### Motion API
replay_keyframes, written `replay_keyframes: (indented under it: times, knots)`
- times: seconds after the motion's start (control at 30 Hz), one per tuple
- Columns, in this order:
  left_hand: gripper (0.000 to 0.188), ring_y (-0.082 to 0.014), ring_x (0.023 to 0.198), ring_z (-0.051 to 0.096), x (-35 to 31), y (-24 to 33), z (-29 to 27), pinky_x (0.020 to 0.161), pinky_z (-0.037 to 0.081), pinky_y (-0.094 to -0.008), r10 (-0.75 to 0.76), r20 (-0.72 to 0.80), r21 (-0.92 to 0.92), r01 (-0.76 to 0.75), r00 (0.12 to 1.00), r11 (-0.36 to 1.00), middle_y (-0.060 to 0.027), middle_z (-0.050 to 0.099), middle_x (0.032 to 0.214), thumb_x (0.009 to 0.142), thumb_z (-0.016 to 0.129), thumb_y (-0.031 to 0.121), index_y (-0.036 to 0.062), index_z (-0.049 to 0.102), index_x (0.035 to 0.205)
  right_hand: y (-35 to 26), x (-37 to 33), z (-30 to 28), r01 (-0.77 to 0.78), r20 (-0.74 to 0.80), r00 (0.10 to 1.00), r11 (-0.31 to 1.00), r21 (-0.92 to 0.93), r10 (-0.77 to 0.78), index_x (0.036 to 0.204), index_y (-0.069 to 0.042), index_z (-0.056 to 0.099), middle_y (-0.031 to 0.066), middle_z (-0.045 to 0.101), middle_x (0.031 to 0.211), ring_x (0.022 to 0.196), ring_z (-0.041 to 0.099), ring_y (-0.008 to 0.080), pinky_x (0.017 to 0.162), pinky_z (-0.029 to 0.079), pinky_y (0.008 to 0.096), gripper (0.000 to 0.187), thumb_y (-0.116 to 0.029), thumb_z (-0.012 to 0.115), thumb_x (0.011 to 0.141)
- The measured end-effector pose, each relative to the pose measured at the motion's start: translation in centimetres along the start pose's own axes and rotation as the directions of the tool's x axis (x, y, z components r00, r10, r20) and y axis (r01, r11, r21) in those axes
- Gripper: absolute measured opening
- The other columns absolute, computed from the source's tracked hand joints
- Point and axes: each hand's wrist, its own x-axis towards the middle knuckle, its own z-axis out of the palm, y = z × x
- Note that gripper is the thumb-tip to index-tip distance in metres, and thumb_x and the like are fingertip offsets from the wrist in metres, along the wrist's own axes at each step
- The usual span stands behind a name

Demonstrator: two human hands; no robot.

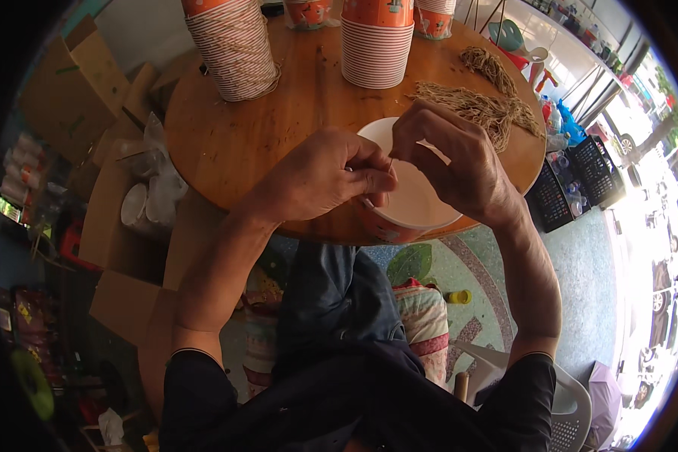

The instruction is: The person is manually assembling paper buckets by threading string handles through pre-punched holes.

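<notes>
A large white-lined paper bucket (422,202) with an orange printed outside rests at the near edge of the round wooden table (309,113). My left hand (320,177) is closed in a pinch over the bucket's left rim. Close beside it, my right hand (456,154) pinches too, thumb and forefinger meeting above the opening. A thin strand seems to run between the fingertips, too fine to name. Loose tan twine (478,105) lies in a bundle just beyond my right hand, with a smaller twine hank (488,66) behind it.
Stacked paper buckets wound with twine (237,64) stand far left; another bucket stack (377,54) stands at the far middle. Open cardboard boxes (117,233) crowd the floor at left. Black crates (554,196) and a grey plastic chair (572,410) are at right.
</notes>
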Motion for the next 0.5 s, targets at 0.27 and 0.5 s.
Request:
replay_keyframes:
  times: [0.27,0.5]
  knots:
    - [0.021,-0.0072,0.079,0.069,-0.1,-0.6,-0.5,0.068,0.053,-0.0227,-0.049,-0.091,-0.135,0.037,0.995,0.99,-0.0021,0.074,0.085,0.102,0.072,0.02,-0.0011,0.072,0.105,0.4,-3.9,0.9,-0.223,-0.013,0.975,0.974,-0.044,0.223,0.101,-0.002,0.075,0.0119,0.066,0.1,0.092,0.07,0.0316,0.078,0.056,0.0391,0.014,0.0,0.073,0.087]
    - [0.02,-0.0063,0.08,0.069,-0.1,-1.0,0.5,0.067,0.053,-0.0215,-0.057,-0.177,-0.073,0.044,0.983,0.996,-0.0018,0.074,0.086,0.103,0.071,0.02,0.0001,0.072,0.106,-0.1,-3.6,2.7,-0.371,-0.027,0.928,0.928,0.035,0.372,0.111,-0.008,0.08,0.0114,0.07,0.097,0.088,0.07,0.0258,0.077,0.056,0.0386,0.034,-0.023,0.088,0.082]
